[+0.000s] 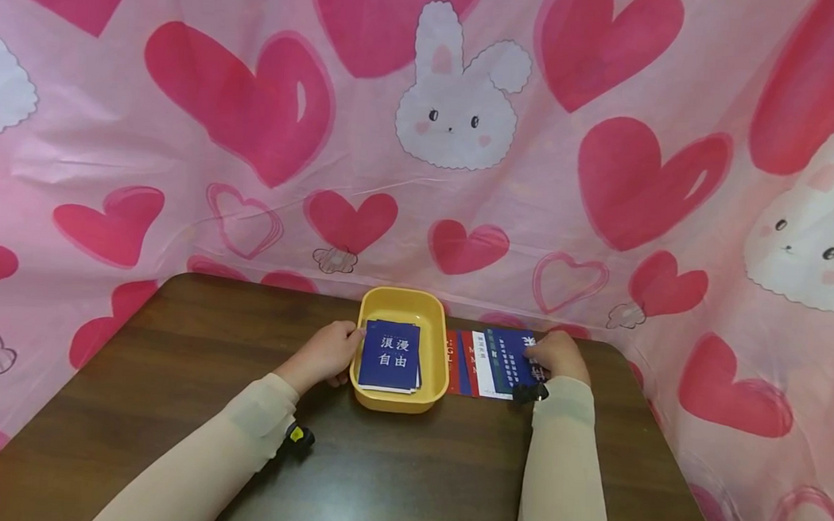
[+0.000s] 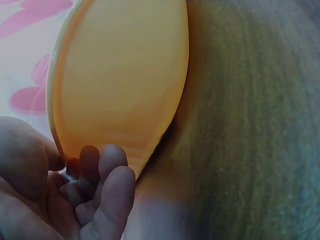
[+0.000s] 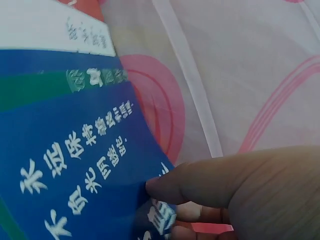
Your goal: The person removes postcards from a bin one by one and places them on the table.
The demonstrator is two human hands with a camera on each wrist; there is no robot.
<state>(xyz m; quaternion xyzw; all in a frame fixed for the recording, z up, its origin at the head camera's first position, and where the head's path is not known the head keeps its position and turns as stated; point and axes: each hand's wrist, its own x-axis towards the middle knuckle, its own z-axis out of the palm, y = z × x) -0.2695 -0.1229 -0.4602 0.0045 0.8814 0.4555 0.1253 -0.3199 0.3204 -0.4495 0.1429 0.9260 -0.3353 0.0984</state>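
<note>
My left hand [image 1: 330, 353] grips the left rim of a yellow plastic tray [image 1: 399, 404], its fingers [image 2: 116, 192] curled against the outer wall in the left wrist view. Inside the tray lies a small stack of cards, topped by a dark blue card [image 1: 391, 356] with white Chinese characters. To the tray's right, several cards overlap in a row: red, blue, white and green show. At that row's right end my right hand [image 1: 562, 355] pinches a blue card [image 3: 95, 175] with white writing, thumb on top and fingers partly hidden beneath.
A dark brown wooden table [image 1: 389, 474] carries everything. Behind it, close to the far edge, hangs a pink cloth [image 1: 365, 178] with hearts and rabbits, which continues along both sides. A small black wrist device [image 1: 298, 438] sits at my left sleeve, another at my right.
</note>
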